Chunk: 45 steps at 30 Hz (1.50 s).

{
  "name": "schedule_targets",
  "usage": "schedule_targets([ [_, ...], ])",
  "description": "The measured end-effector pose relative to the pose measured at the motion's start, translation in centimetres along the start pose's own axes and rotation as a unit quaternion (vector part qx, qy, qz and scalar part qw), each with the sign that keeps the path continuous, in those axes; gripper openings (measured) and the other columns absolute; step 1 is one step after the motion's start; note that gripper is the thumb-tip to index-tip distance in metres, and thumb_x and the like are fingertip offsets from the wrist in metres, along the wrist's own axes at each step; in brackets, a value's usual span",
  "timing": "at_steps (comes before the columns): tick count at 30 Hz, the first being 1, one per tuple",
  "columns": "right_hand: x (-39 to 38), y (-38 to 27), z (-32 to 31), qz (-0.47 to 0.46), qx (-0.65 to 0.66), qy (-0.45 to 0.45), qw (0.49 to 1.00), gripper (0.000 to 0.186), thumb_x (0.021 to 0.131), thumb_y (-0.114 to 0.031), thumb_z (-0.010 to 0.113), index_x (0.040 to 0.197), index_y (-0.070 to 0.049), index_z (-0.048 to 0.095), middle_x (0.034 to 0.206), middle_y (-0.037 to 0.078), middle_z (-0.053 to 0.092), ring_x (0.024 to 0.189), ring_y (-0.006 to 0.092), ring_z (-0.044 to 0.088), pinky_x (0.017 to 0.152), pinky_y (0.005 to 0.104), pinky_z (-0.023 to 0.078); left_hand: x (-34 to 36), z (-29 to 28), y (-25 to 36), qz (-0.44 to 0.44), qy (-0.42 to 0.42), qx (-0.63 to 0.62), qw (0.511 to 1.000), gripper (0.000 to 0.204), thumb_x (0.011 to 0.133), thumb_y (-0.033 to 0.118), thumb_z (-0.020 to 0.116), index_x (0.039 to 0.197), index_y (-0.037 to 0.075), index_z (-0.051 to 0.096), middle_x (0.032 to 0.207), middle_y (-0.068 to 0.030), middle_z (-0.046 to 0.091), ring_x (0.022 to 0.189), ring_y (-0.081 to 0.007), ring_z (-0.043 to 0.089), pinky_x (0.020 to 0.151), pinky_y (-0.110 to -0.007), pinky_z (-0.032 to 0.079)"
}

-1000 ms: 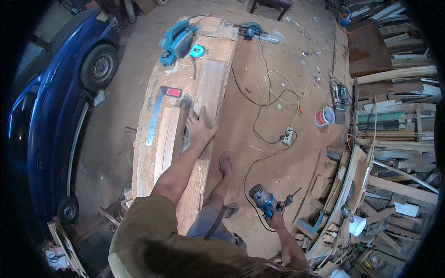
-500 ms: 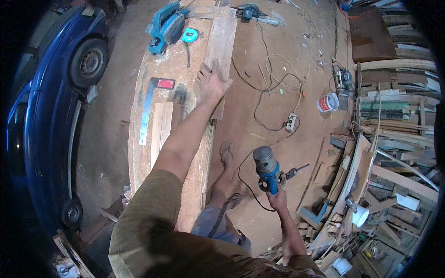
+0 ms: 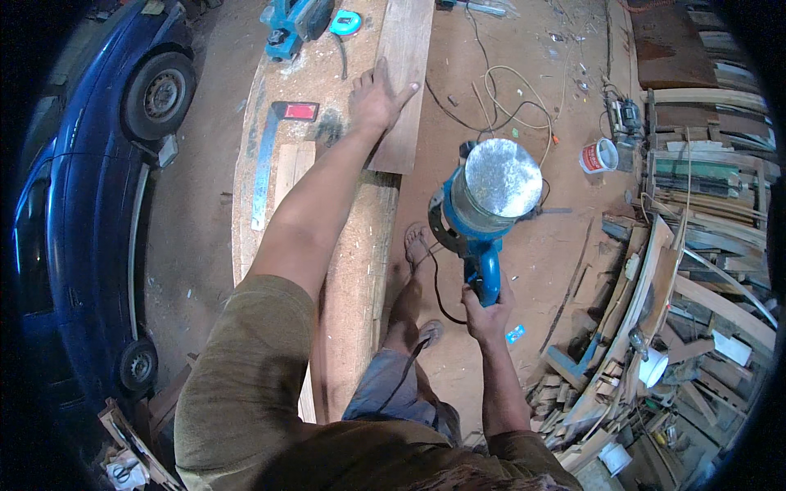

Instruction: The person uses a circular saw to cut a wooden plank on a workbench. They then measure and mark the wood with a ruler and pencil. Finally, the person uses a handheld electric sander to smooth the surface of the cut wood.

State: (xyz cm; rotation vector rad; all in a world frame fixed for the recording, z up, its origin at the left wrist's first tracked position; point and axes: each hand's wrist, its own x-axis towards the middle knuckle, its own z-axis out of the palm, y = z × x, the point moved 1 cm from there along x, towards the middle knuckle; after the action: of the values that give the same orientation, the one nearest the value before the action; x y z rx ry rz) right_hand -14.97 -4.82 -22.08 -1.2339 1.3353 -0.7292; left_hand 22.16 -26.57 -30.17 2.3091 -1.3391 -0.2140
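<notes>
My left hand (image 3: 377, 102) lies flat on a long wooden board (image 3: 406, 49), its fingers spread. That board rests along the right side of the workbench (image 3: 348, 254) and sticks out a little past its edge. In my right hand (image 3: 489, 315) is the handle of a blue power router (image 3: 483, 250). Its round, silvery motor end (image 3: 503, 177) faces up, and a rod juts out at its right side. Held upright, the router hangs beside the bench, apart from the board; its lower end is hidden.
On the bench lie a try square (image 3: 266, 164), a blue tape measure (image 3: 345, 23), a power planer (image 3: 286, 29) and a short wood strip (image 3: 295, 164). Cables (image 3: 524, 123) and a white bucket (image 3: 599, 155) are on the floor. Scrap wood (image 3: 704, 270) lines the right; a blue car (image 3: 82, 164) stands left.
My right hand has lifted the router up toward the bench and turned it, so its motor end now faces upward. My left hand stays on the board. The whole view has shifted slightly.
</notes>
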Motion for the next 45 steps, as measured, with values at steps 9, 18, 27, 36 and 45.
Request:
schedule_targets([
  [9,0.8,-1.2,8.7,-0.045,-0.028,-0.005,0.999,0.044,0.082,-0.008,0.073,0.123,0.001,0.062,0.09,0.005,0.068,0.081,0.0133,0.065,0.075,0.0295,0.054,0.0,-0.4,-0.1,-0.016,-0.022,-0.015,1.0,0.101,0.087,0.071,0.061,0.159,0.007,0.03,0.146,-0.0255,0.045,0.135,-0.0413,0.042,0.114,-0.052,0.037],
  [18,1.0,3.5,12.4,-0.072,0.023,-0.08,0.994,0.03,0.079,-0.004,0.072,0.107,-0.003,0.062,0.092,0.004,0.063,0.083,0.0151,0.062,0.079,0.0313,0.052,0.1,0.1,-0.4,0.004,0.014,-0.025,1.0,0.099,0.087,0.07,0.062,0.156,0.005,0.034,0.14,-0.0288,0.049,0.129,-0.0446,0.048,0.111,-0.052,0.04],
  [27,3.3,3.4,12.9,-0.171,-0.009,-0.135,0.976,0.03,0.082,-0.009,0.072,0.108,-0.003,0.059,0.096,0.009,0.062,0.085,0.0208,0.062,0.076,0.0366,0.051,0.1,0.1,-0.7,0.008,0.026,-0.03,0.999,0.097,0.087,0.068,0.064,0.156,0.006,0.035,0.134,-0.0301,0.052,0.126,-0.0439,0.05,0.105,-0.053,0.043],
  [36,4.6,3.3,12.9,-0.157,-0.007,-0.145,0.977,0.026,0.085,-0.007,0.07,0.109,-0.003,0.06,0.1,0.009,0.063,0.091,0.0195,0.063,0.081,0.0344,0.052,0.2,0.3,-1.0,0.009,0.036,-0.037,0.999,0.096,0.088,0.068,0.063,0.156,0.006,0.036,0.135,-0.0289,0.053,0.127,-0.0434,0.049,0.106,-0.053,0.042],
  [45,7.1,4.1,13.5,-0.185,-0.016,-0.116,0.976,0.025,0.083,-0.002,0.067,0.106,-0.003,0.059,0.089,0.005,0.063,0.077,0.0155,0.063,0.072,0.0311,0.052,0.7,1.3,-1.9,-0.001,0.08,-0.081,0.993,0.083,0.094,0.052,0.063,0.153,0.0,0.038,0.134,-0.0268,0.056,0.123,-0.0429,0.052,0.105,-0.052,0.043],
])
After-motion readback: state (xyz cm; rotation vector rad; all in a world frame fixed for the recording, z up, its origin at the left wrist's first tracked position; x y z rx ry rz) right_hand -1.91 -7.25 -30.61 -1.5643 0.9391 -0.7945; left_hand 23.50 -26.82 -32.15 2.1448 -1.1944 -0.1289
